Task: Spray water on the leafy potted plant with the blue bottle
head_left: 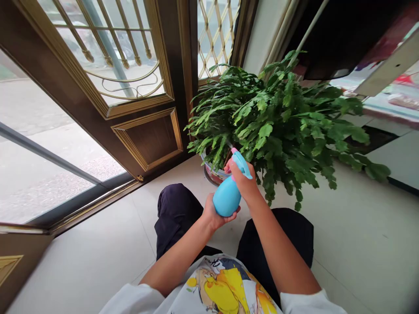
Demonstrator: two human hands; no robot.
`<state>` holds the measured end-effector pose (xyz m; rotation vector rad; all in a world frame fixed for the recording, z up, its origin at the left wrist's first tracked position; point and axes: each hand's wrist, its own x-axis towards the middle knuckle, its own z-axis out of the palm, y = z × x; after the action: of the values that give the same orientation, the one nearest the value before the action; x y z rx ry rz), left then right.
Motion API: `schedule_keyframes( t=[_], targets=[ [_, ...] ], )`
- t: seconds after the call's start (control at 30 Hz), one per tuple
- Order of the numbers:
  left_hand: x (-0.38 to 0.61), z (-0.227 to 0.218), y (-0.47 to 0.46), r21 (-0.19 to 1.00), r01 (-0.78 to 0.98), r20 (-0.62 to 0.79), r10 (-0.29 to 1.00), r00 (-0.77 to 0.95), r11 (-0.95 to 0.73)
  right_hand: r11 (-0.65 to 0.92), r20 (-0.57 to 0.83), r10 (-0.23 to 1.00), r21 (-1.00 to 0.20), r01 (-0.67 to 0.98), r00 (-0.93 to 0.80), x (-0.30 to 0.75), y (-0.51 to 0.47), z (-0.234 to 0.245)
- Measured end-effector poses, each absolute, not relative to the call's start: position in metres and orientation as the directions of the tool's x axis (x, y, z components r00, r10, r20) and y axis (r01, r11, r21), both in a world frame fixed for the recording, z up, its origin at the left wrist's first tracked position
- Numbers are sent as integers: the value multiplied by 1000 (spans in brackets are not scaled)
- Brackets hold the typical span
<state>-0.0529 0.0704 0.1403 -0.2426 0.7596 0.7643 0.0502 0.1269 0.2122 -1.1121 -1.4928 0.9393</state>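
A light blue spray bottle (227, 197) with a pink nozzle is tilted away from me, between my knees. My left hand (216, 214) cups its rounded base from below. Around the neck and trigger, my right hand (244, 178) is closed, its fingers partly hidden by the spray head. The nozzle points at a large green leafy potted plant (271, 117), and a faint mist shows just beyond the tip. Much of the plant's patterned pot (214, 175) is hidden under drooping leaves.
A brown door (147, 139) with gold trim and barred glass stands to the left, beside a doorway onto pale ground outside. Light tiles (124, 231) cover the floor. A dark screen-like panel (337, 35) and a white cabinet (399, 157) are at the right.
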Motion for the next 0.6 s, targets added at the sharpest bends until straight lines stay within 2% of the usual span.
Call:
schedule_keyframes(
  t=[0.2,0.43,0.6],
  targets=[
    [-29,164,42,243,-555,-697,541,471,796,390,409,887,-912,127,213,97,82,219],
    [-1,171,37,320,-494,-696,554,457,808,441,469,789,-882,167,396,133,61,212],
    [7,168,36,302,-490,-671,548,500,818,492,495,766,-862,122,409,146,58,214]
  ],
)
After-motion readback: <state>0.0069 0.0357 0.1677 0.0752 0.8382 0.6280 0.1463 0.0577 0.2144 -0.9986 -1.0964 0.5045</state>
